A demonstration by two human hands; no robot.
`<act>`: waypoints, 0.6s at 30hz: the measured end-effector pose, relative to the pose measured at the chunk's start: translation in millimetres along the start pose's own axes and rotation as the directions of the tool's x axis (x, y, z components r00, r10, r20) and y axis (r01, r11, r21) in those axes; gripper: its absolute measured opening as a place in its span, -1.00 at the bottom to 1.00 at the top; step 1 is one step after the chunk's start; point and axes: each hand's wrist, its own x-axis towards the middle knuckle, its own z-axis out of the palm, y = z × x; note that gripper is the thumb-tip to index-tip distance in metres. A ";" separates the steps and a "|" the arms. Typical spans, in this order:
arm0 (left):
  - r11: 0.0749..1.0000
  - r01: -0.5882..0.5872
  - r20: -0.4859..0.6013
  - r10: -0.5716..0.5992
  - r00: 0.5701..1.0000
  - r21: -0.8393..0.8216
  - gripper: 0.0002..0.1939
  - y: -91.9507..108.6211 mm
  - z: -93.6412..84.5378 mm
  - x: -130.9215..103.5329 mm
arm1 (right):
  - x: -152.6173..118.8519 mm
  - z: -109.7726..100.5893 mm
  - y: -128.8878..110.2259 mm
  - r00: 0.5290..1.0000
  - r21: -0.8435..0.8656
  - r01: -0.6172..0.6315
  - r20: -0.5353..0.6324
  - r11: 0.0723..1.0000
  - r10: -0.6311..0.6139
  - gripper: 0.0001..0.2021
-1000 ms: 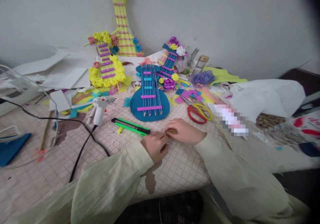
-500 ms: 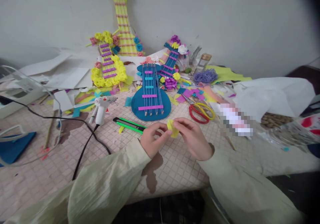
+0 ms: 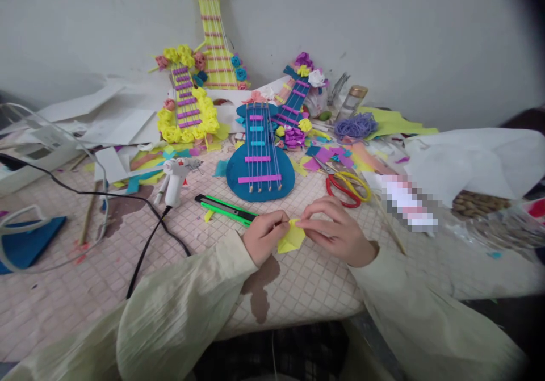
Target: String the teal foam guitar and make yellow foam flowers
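A small piece of yellow paper is pinched between my two hands above the near side of the table. My left hand is closed on its left edge with thumb and fingers. My right hand pinches its upper right part, fingers bent. Just beyond them lies a blue paper guitar with white strings and purple and light-blue strips. A green utility knife lies by my left hand. Red-and-yellow-handled scissors rest beyond my right hand.
A white glue gun stands at the left, its black cord crossing the table. Behind are a yellow flowered guitar, a smaller blue one, paper scraps and purple yarn. A clear plastic bag lies at the right.
The yellow paper, crumpled small between my fingertips before, now shows a wider, flatter face hanging below them. My right hand has shifted slightly right. The view has moved a little.
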 end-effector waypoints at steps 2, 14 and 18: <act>1.000 0.003 0.033 -0.004 0.999 0.029 -0.77 0.2 0.1 0.3 | -2.2 2.2 -0.8 0.998 -0.049 0.061 -0.002 0.997 -0.061 -0.76; 0.712 -0.272 0.074 0.297 0.952 0.647 -0.84 -13.8 4.4 -7.4 | -36.8 8.3 10.1 0.990 -0.392 -0.014 0.125 0.920 0.068 -0.88; 0.664 -0.290 0.130 0.280 0.951 0.690 -0.88 -20.8 8.1 -7.0 | -45.9 8.5 9.7 0.986 -0.348 -0.064 0.125 0.935 0.114 -0.89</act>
